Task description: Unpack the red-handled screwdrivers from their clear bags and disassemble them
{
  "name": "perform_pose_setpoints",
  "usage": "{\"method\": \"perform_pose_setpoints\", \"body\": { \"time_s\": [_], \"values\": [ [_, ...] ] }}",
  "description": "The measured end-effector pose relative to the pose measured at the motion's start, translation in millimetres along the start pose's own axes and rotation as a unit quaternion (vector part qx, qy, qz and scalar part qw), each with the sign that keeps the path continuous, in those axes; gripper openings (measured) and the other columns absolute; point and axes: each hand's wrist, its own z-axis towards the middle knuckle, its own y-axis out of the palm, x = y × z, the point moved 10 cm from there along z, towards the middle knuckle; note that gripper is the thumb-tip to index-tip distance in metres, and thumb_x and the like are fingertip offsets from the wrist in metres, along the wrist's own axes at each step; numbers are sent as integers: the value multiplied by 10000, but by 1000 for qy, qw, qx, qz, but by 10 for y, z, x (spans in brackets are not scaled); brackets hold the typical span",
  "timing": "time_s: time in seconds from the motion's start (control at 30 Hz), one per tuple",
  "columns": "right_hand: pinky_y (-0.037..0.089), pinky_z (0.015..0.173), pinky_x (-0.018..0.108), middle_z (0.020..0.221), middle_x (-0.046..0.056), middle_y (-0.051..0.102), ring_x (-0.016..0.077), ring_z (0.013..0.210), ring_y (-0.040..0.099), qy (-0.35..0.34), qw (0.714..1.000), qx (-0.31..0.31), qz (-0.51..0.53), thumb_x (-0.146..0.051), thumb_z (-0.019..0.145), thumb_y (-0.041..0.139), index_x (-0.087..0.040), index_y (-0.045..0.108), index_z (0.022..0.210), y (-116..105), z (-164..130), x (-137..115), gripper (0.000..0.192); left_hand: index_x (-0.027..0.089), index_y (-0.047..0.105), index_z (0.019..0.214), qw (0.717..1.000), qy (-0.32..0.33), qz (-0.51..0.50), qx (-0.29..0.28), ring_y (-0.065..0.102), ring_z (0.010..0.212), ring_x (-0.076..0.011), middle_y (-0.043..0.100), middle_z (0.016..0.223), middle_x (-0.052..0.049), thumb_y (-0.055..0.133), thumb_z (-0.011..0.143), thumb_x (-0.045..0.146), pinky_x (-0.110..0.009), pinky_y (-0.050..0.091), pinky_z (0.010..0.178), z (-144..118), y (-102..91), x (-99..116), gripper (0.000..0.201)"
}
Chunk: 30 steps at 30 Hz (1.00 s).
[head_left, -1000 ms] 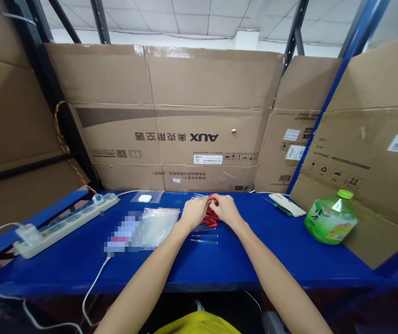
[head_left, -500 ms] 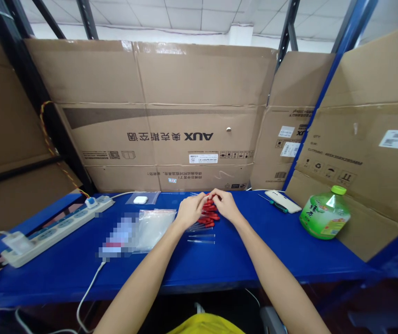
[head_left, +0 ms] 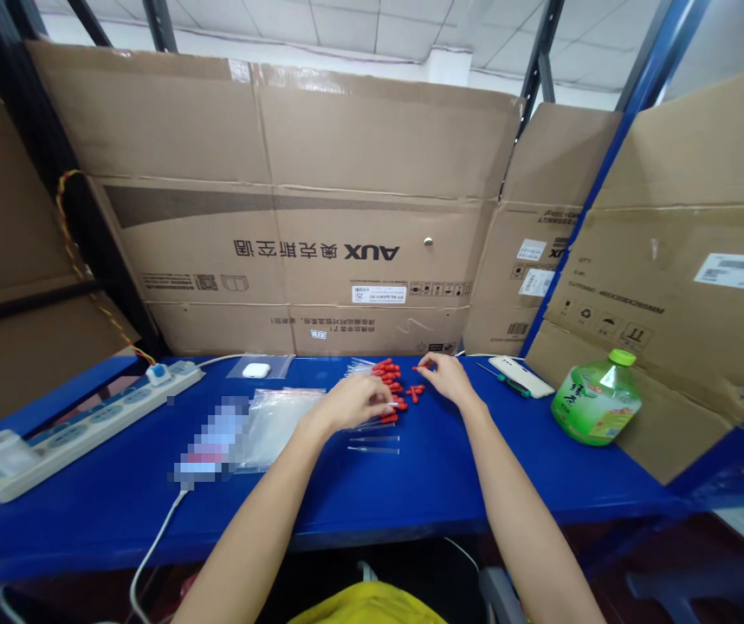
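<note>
Slim clear glass tubes (head_left: pixel 375 450) lie on the blue tabletop, and many of them carry red rubber bulbs (head_left: pixel 385 367) like droppers, heaped with the bulbs toward the right. Over the lower part of this heap is my left hand (head_left: pixel 357 400), its fingers curled and pinched together. What they hold, if anything, is hidden. To the right, my right hand (head_left: pixel 446 378) pinches a small red rubber bulb (head_left: pixel 417 368) between thumb and fingertips. Several loose red bulbs (head_left: pixel 415 393) lie just below those fingertips, apart from the heap.
Clear plastic bags (head_left: pixel 281 426) and a blurred-out phone-like item (head_left: pixel 212 440) lie left of the heap. Behind are a white case (head_left: pixel 255 370) and a power strip (head_left: pixel 95 425). On the right are a screwdriver (head_left: pixel 514 386), a pale flat object (head_left: pixel 531 376) and a green bottle (head_left: pixel 596 399).
My hands have moved apart. The left came down over the droppers; the right shifted right to the loose bulbs and has one pinched. The view has turned slightly.
</note>
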Motion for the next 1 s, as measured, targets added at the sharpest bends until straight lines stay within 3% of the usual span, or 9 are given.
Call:
{"method": "perform_pose_setpoints", "body": {
  "time_s": [0.2,0.4,0.53,0.7,0.83,1.0],
  "values": [
    [422,644,237,766,30,749,160,703,653,8,995,-96,38,-341,813,709,-197,760,817,109,-42,51,153,202,726,928,976,-18,-141,-164,677,697,-139,740,785,-2,822,749,345,-207,429,624,-74,408,142,249],
    [394,566,215,641,9,716,133,592,630,77,980,-184,10,-251,720,766,-199,719,662,187,-180,236,91,207,731,777,966,8,-134,-219,640,619,-130,707,689,14,864,679,433,-211,389,553,-137,595,280,280],
    [383,542,214,629,3,708,121,546,607,103,967,-233,10,-243,695,784,-200,701,645,315,-261,269,107,216,740,751,971,11,-98,-217,608,581,-123,687,657,22,862,683,380,-221,373,534,-134,643,258,215],
    [376,574,228,677,1,709,141,621,618,52,987,-148,-31,-286,679,828,-222,722,731,188,-140,125,134,218,746,758,979,-3,-68,-193,593,593,-124,685,687,17,863,671,409,-227,362,536,-87,603,192,241],
    [364,588,227,720,7,718,152,688,638,33,995,-90,-40,-317,730,804,-231,723,785,70,-107,41,130,218,732,802,992,-21,-30,-121,594,618,-124,679,704,20,826,722,354,-228,352,551,-29,409,74,184],
    [333,575,252,749,41,717,171,673,620,60,988,-104,-97,-381,761,776,-242,725,719,79,-164,47,154,220,697,805,997,-59,40,-10,607,692,-149,699,773,6,764,786,277,-240,369,612,-27,105,-169,90]
  ]
}}
